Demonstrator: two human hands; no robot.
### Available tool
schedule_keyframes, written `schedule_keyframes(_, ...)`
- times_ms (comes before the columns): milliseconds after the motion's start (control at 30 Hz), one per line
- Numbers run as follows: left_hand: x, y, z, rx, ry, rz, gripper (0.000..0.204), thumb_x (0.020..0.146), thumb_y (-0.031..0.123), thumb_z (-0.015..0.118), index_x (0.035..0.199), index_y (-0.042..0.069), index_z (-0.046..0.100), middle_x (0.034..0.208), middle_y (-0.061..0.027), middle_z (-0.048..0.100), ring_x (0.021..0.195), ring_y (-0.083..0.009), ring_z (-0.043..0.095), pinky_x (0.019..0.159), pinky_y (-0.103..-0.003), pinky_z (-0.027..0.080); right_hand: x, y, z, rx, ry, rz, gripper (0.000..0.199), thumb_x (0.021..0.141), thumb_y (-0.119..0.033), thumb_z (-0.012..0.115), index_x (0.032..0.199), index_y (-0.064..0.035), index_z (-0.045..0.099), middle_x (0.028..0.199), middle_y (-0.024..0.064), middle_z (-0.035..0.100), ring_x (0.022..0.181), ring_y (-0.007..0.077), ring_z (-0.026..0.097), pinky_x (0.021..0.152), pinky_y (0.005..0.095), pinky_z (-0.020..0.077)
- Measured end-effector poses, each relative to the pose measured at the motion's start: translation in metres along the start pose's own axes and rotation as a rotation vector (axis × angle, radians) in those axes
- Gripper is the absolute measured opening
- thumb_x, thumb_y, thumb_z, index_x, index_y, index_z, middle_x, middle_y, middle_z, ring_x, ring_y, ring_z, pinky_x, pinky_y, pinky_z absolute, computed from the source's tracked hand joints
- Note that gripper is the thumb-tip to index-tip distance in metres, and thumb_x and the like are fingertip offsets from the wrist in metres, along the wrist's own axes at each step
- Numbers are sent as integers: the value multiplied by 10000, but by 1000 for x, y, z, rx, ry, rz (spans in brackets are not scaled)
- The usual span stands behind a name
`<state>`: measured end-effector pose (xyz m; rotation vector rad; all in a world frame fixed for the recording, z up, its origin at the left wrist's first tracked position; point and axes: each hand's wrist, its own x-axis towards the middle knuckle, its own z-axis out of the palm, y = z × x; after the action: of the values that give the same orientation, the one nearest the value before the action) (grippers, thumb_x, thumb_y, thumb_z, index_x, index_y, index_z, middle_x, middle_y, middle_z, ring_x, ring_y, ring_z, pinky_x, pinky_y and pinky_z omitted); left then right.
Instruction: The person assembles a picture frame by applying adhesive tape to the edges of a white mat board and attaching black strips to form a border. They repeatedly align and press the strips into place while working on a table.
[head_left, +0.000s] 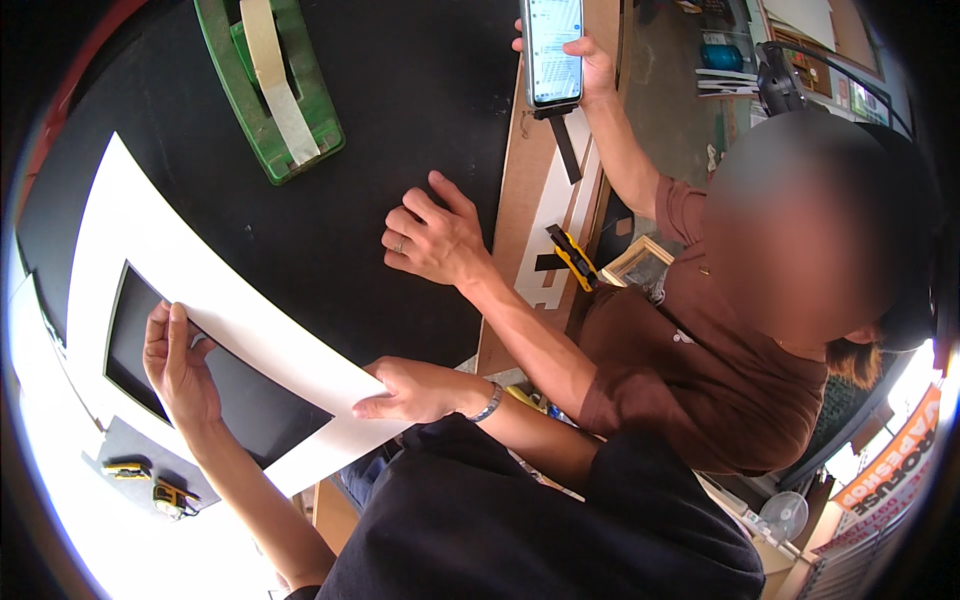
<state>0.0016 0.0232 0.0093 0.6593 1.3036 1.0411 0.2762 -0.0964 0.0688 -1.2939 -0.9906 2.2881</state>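
Observation:
A white mat board with a rectangular window cut in it is held up at a tilt, slightly bowed, over the lower left of the table. My right hand, a band on its wrist, grips the board's right end with the thumb on top. Inside the window is my left hand, its fingers bent and drawn together with the tips at the window's upper inner edge. They appear to pinch that edge; what lies behind the fingers is hidden. Through the window a dark surface shows.
Beyond the board, a green tape dispenser stands on the black tabletop. At right, a co-worker's fist hovers over the table; their other hand holds a phone. A yellow cutter lies beside them. A tape measure lies lower left.

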Motion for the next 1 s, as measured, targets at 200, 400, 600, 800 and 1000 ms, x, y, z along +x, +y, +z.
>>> schedule_keyframes(200,-10,3,-3,116,86,-26,185,1002,197,665,1113,53,700,926,-29,722,814,-91,693,649,-217,570,7,5,-6,-188,-108,131,310,973,-252,662,984,58,670,742,124,659,704,117,542,670,347,490)
schedule_keyframes(400,-2,18,24,82,87,-130,194,955,164,703,1062,3,710,896,-54,713,795,-125,673,653,-276,565,6,8,9,93,79,85,265,995,-214,662,1116,19,701,919,19,716,834,63,589,760,277,503)
schedule_keyframes(600,-7,20,19,89,138,-125,221,937,168,730,1060,-15,711,895,-65,728,799,-126,692,667,-271,591,14,9,10,186,11,156,296,1001,-176,647,1194,47,672,1100,109,737,1013,157,679,910,299,521)
schedule_keyframes(800,-2,11,17,77,84,-138,222,941,220,733,1058,31,713,896,-21,722,799,-94,677,685,-258,583,14,4,16,239,0,147,305,1018,-142,612,1238,68,636,1161,156,726,1052,190,689,944,322,529)
schedule_keyframes(1000,-5,10,13,55,102,-146,247,944,234,732,1060,17,715,900,-32,725,814,-99,678,704,-267,594,13,12,11,184,18,188,293,1007,-111,610,1231,77,624,1146,160,719,1058,215,691,954,342,529)
